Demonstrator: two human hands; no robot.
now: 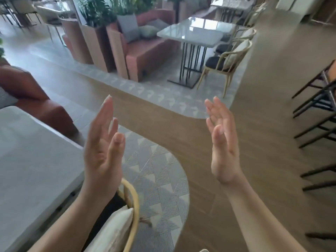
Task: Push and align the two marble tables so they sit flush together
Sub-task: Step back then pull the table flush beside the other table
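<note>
A pale marble table (32, 160) fills the lower left, its near corner right beside my left hand (102, 151). My left hand is raised with fingers apart, palm facing right, holding nothing. My right hand (222, 144) is held up over the wooden floor, palm facing left, fingers spread and empty. Neither hand touches a table. Far ahead stand two more marble tables on black metal legs, pushed side by side: the nearer one (190, 35) and one behind it (214, 24).
A rattan chair with a cream cushion (127, 215) stands just below my left hand. A rust-red sofa (36, 102) lies beyond the near table, another sofa (145, 51) by the planters. Chairs (223, 62) flank the far tables. Black stacked frames (316, 115) line the right.
</note>
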